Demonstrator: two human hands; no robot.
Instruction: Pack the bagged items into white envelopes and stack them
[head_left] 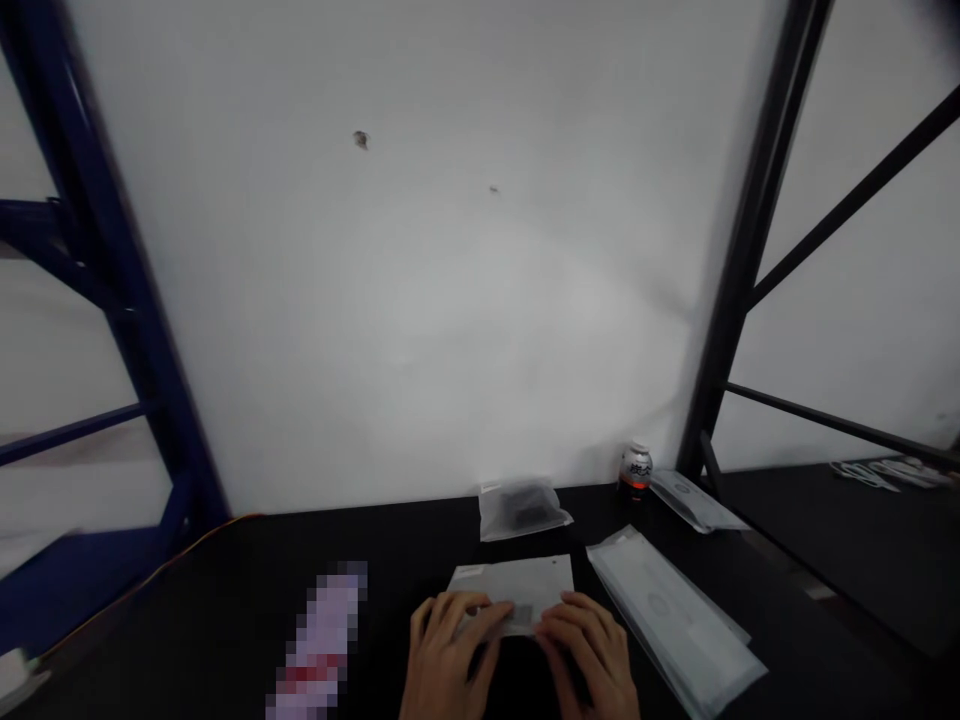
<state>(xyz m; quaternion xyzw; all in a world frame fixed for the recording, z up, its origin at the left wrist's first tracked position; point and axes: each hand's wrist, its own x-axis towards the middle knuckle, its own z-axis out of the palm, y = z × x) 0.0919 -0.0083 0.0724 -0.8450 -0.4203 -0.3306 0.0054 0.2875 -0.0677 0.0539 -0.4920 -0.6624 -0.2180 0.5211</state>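
Both of my hands rest on a flat, frosted plastic bag [517,585] that lies on the black table [225,600] near its front edge. My left hand [442,655] presses the bag's near left part with its fingers spread. My right hand [589,655] presses the near right part in the same way. Something dark lies under the bag between my hands; I cannot make out what it is.
A small frosted bag with dark contents [521,508] lies behind. A stack of long clear bags [675,625] lies to the right, another bag [694,502] beyond it. A small bottle [636,470] stands by the white wall. A blurred-out object [319,645] lies left. Blue [142,330] and black [739,270] rack posts flank the table.
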